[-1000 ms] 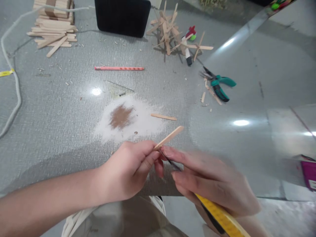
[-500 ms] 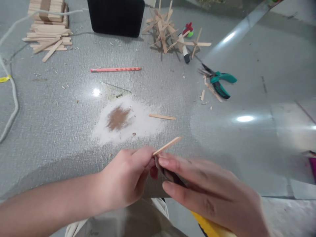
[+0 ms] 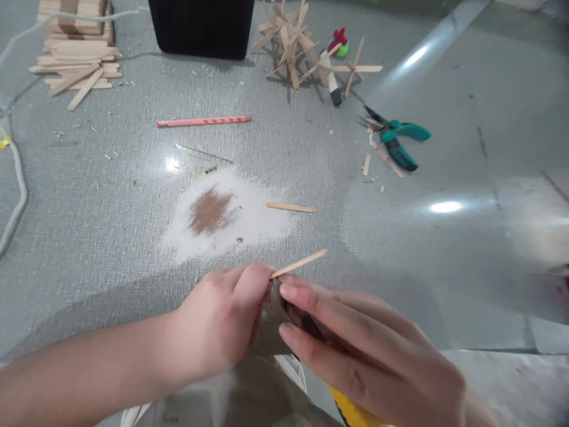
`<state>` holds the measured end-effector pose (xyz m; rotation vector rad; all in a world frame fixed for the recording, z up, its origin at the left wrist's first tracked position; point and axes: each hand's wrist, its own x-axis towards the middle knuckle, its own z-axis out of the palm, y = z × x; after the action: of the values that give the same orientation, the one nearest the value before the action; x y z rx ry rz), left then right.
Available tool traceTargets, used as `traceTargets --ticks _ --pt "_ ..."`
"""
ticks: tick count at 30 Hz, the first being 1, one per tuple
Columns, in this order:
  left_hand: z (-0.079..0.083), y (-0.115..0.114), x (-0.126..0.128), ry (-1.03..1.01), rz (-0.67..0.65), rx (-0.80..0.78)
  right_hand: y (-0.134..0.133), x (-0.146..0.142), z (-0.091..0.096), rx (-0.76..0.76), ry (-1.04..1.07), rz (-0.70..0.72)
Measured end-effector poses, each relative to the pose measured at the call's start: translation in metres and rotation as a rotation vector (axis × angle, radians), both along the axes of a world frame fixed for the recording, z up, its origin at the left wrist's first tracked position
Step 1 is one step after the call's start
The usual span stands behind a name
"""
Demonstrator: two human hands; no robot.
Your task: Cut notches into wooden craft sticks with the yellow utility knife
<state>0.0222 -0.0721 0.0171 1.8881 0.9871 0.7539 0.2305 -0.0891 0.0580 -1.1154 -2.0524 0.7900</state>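
My left hand [image 3: 226, 311] is closed around a short wooden craft stick [image 3: 300, 263], whose free end slants up to the right. My right hand [image 3: 368, 344] grips a yellow-and-black handheld tool [image 3: 351, 409]; its kind is mostly hidden by the fingers. The dark front end of that tool meets the stick's lower side close to my left fingertips. Just beyond the hands, another short craft stick [image 3: 291, 207] lies flat at the edge of a white powder patch [image 3: 258, 222] with brown dust [image 3: 210, 210] on it.
Pliers [image 3: 400, 142] with green handles lie at right beside wood scraps. Behind are a pink pencil [image 3: 204, 121], a clear set square [image 3: 204, 161], a black box-like object [image 3: 202, 26], a craft-stick structure [image 3: 288, 44] and stacked craft sticks [image 3: 80, 53]. A white cable [image 3: 20, 196] runs along the left.
My right hand and the tool have shifted slightly left, and the held stick is tilted a little flatter. The whole view has moved a bit; things on the table stay put.
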Motion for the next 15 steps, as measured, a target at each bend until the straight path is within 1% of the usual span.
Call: traceTargets --ticks 1,3,4,5,6,7,8,9,10,11,12,14,15 --pt "-0.001 0.0 0.0 0.041 0.007 0.029 -0.003 -0.003 -0.003 0.011 -0.016 -0.001" --pt "-0.001 -0.001 0.0 0.106 0.01 0.06 -0.008 -0.007 -0.009 0.087 0.026 -0.101" --pt "0.0 -0.001 0.0 0.123 0.005 0.061 -0.009 -0.007 -0.01 0.139 0.059 -0.188" --pt "0.001 0.0 0.0 0.131 0.005 0.06 -0.008 -0.006 -0.009 0.149 0.054 -0.222" --pt "0.002 0.0 0.0 0.136 0.006 0.057 -0.007 -0.004 -0.008 0.157 0.023 -0.173" --pt "0.003 0.001 0.0 0.141 0.009 0.054 -0.005 -0.002 -0.006 0.103 -0.064 0.011" --pt "0.004 0.001 0.001 0.151 0.012 0.046 -0.004 0.0 -0.005 0.046 -0.144 0.165" --pt "0.005 0.002 0.001 0.16 0.012 0.037 -0.004 0.0 -0.005 0.039 -0.15 0.15" --pt "0.006 0.002 0.001 0.17 0.009 0.027 -0.005 -0.001 -0.006 0.076 -0.106 0.018" --pt "0.006 0.002 0.001 0.179 0.008 0.021 -0.007 -0.004 -0.009 0.155 -0.037 -0.152" --pt "0.006 0.001 0.001 0.188 0.008 0.021 -0.01 -0.007 -0.012 0.209 0.009 -0.244" --pt "0.006 0.001 0.001 0.201 0.017 0.035 -0.015 -0.011 -0.02 0.186 0.001 -0.277" --pt "0.005 0.001 0.001 0.202 0.021 0.044 -0.016 -0.012 -0.024 0.193 -0.009 -0.27"
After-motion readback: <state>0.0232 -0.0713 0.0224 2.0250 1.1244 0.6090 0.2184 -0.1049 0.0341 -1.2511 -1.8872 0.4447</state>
